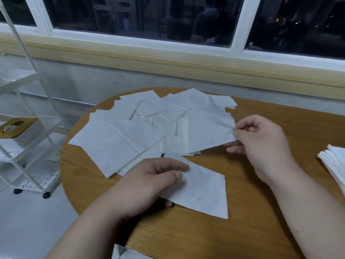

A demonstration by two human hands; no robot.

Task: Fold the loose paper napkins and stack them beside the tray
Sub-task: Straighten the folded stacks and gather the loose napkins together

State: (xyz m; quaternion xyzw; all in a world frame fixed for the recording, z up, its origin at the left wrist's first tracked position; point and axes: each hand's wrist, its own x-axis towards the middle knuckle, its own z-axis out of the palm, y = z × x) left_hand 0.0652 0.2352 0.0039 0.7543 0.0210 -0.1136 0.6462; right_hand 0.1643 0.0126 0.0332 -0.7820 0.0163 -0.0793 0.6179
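The left hand (149, 184) holds the front napkin (201, 191). Its fingers lie on top of the paper and at least one is curled under. This napkin lies near the front edge of the table (252, 230).

The right hand (261, 146) pinches the right edge of the top napkin (209, 128) between thumb and fingers. That sheet lies on the right side of the pile of loose napkins (121, 143), which covers the back and left of the table.

I think the step now is to get one sheet ready to fold. To do it well, lift only one sheet, because thin paper sticks to the one under it. Lay it flat and bring edge to edge so the corners meet. Then press along the fold, softly, so it does not tear.

Now the counting. There are two hands and two napkins held. One stack (334, 161) of folded napkins sits at the right edge of the table. The loose napkins overlap, so I cannot count them for sure, but there are many. I see no tray. Off the left edge stands one white rack (28, 146) with one box (16, 126) on a shelf.
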